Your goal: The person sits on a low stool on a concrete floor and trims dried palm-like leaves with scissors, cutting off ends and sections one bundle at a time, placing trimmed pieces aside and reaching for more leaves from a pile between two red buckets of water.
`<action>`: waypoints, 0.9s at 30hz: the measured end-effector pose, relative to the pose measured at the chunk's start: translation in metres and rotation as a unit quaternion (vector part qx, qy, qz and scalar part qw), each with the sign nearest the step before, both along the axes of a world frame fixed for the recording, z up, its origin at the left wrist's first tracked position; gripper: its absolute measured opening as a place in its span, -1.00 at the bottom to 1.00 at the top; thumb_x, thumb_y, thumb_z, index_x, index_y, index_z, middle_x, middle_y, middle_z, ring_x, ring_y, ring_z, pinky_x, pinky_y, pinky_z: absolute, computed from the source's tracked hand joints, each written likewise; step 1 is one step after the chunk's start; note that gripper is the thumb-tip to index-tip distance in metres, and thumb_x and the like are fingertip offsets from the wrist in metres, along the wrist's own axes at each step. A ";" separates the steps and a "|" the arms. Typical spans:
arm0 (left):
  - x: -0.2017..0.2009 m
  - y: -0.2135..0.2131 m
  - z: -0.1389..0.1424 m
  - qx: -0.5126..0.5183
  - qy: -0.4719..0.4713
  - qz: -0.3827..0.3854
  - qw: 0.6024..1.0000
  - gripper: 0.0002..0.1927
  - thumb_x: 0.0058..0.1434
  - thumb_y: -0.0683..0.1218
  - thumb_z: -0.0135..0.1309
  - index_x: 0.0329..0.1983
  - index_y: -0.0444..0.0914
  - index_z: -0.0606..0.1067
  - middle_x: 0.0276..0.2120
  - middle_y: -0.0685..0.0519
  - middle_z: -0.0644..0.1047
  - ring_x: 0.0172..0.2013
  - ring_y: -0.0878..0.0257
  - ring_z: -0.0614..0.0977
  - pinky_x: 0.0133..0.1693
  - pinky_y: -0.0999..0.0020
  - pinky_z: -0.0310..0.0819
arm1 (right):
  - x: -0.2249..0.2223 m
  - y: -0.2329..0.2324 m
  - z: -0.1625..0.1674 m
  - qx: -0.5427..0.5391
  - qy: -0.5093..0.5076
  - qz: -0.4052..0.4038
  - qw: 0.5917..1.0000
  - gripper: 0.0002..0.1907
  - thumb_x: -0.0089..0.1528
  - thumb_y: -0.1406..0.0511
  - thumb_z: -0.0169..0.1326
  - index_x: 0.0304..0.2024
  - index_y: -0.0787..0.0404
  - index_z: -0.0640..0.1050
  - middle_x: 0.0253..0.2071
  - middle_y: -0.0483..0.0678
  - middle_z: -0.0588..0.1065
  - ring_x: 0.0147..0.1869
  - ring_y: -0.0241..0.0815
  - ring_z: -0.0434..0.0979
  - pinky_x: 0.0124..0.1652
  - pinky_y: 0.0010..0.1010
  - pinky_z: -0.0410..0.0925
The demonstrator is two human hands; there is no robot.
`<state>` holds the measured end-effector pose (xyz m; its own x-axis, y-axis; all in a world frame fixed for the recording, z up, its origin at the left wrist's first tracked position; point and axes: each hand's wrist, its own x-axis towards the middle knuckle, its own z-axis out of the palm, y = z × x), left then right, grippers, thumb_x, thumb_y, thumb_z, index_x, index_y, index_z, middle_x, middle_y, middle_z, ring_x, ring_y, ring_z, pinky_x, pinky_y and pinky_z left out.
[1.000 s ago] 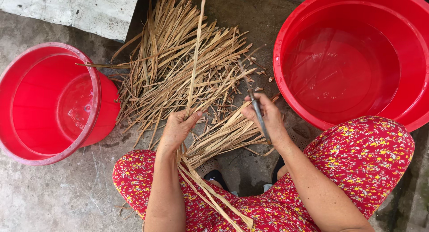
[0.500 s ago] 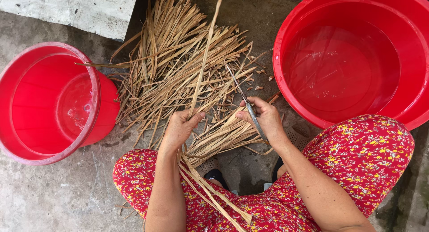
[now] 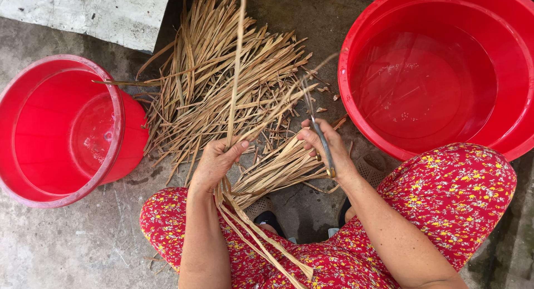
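Observation:
My left hand (image 3: 214, 162) grips a long dry straw-coloured strip (image 3: 236, 72) that rises to the top edge, its loose ends (image 3: 261, 244) trailing down over my lap. My right hand (image 3: 328, 147) holds a slim dark blade-like tool (image 3: 322, 147), its tip pointing up toward the strip, a thin fibre running from it. Both hands hover just above a heap of dry strips (image 3: 222, 94) spread on the concrete, with a smaller bundle (image 3: 278, 169) lying between my knees.
A red bucket (image 3: 114, 108) stands at the left. A large red basin (image 3: 347, 100) with water sits at the upper right. A pale stone slab (image 3: 89, 11) lies at the top left. My red flowered trousers (image 3: 445, 194) fill the bottom.
My right hand has lifted and turned the tool more upright, drawing closer to the held strip. The long strip in my left hand has swung slightly left.

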<state>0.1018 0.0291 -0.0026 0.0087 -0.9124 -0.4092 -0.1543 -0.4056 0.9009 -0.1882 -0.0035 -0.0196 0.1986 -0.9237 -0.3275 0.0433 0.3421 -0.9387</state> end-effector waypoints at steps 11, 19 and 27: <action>-0.003 0.000 0.001 -0.005 -0.037 -0.065 0.997 -0.74 0.26 0.00 0.23 -0.15 -0.27 0.71 -0.54 0.22 0.50 -0.47 0.44 0.40 -0.41 0.46 0.32 | 0.003 -0.002 -0.007 0.041 -0.062 -0.046 0.996 -0.68 0.24 0.14 0.25 -0.13 0.23 0.55 -0.59 -0.23 0.34 -0.65 -0.47 0.23 -0.69 -0.62 0.15; 0.001 0.011 0.017 0.036 -0.098 -0.119 0.987 -0.71 0.21 0.02 0.25 -0.10 -0.23 0.71 -0.56 0.16 0.48 -0.48 0.41 0.41 -0.43 0.40 0.36 | -0.007 -0.015 0.004 0.038 0.021 -0.049 0.998 -0.54 0.27 -0.02 0.09 0.06 0.10 0.51 -0.23 -0.13 0.55 -0.25 -0.43 0.49 -0.28 -0.56 0.41; 0.003 0.029 0.027 0.019 -0.086 -0.252 0.964 -0.70 0.25 0.00 0.21 0.00 -0.19 0.68 -0.52 0.16 0.58 -0.44 0.47 0.44 -0.38 0.42 0.42 | -0.021 -0.031 0.005 -0.017 -0.064 -0.061 0.996 -0.56 0.32 0.03 0.09 0.09 0.14 0.46 -0.17 -0.15 0.56 -0.24 -0.45 0.45 -0.24 -0.58 0.38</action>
<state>0.1045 0.0585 0.0239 -0.3613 -0.8025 -0.4748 -0.4856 -0.2728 0.8305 -0.2093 -0.0347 -0.0145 0.1223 -0.9538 -0.2744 0.2022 0.2946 -0.9340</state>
